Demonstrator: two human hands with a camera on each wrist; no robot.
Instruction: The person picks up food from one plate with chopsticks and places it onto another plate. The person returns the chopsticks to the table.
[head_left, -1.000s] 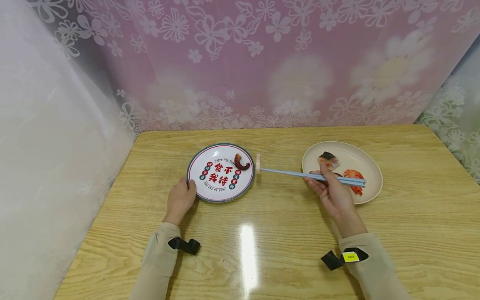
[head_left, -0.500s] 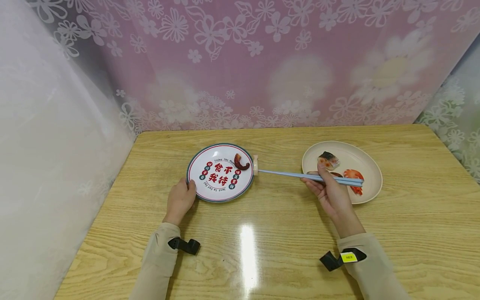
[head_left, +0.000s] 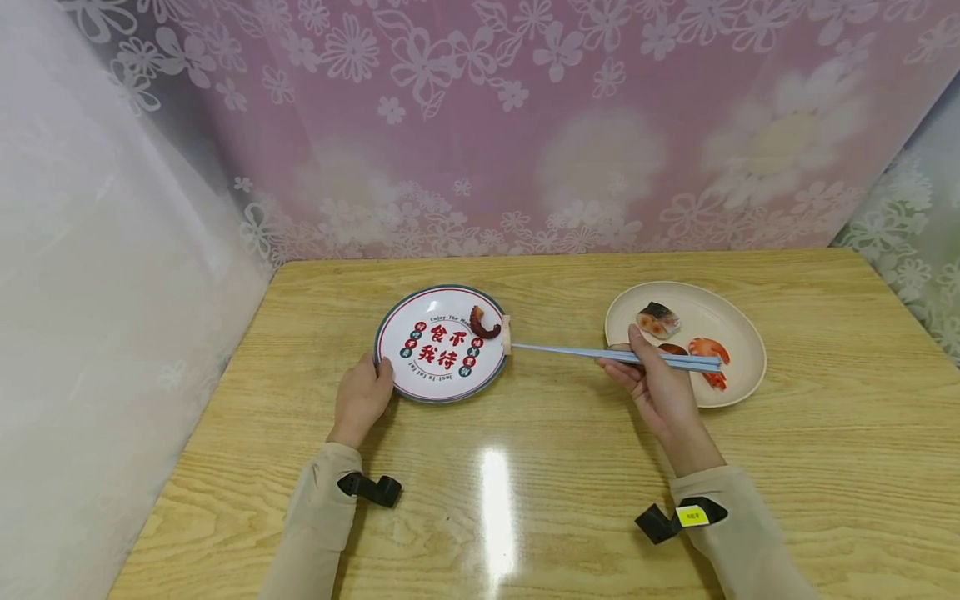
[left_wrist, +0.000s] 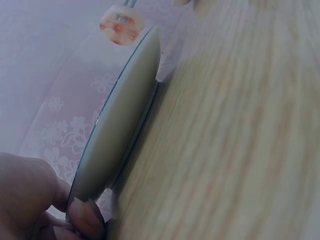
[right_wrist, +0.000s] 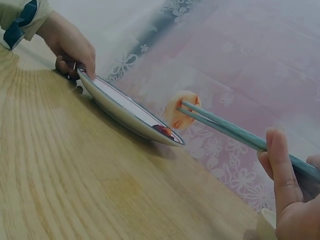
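At plate's (head_left: 435,379) rim, pale slice (head_left: 506,333) (farther left now) in right hand's (head_left: 663,396) chopsticks (head_left: 557,350), plate in left hand (head_left: 362,398).

You've got a yellowish wood-grain table (head_left: 420,517) in front of you, bright glare streak (head_left: 497,517) on it. Pink backdrop (head_left: 480,150) with white flowers behind; whitish sheet (head_left: 97,292) to your left, pale floral fabric (head_left: 911,217) to your right.
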